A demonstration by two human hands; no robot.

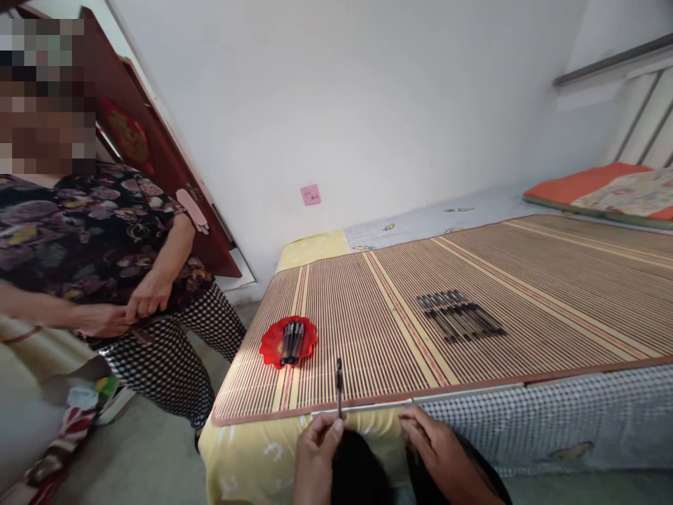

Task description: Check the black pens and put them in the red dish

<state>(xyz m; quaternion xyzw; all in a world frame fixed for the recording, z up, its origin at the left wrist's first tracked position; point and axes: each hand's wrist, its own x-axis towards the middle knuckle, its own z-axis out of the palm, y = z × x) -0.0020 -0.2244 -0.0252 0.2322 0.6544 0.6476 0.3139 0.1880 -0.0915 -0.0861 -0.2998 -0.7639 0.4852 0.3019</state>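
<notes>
Upright between the thumb and fingers of my left hand [322, 438] is a dark pen [339, 382], its capped end up, at the bed's front edge. My right hand [431, 442] is a short way to the right, fingers drawn together; a thin sliver shows by the fingertips, too small to name. Ahead and to the left, a red scalloped plate [269, 348] carries several dark pens [293, 340]. Further right on the mat, two rows of pens [463, 315] lie side by side, slanting.
A striped bamboo mat [357, 315] covers the bed, above a yellow and checked sheet [252, 449]. Folded orange bedding [589, 186] lies at the far right. At the left stands another person [105, 259], hands together at the waist. A pink note [310, 195] is on the wall.
</notes>
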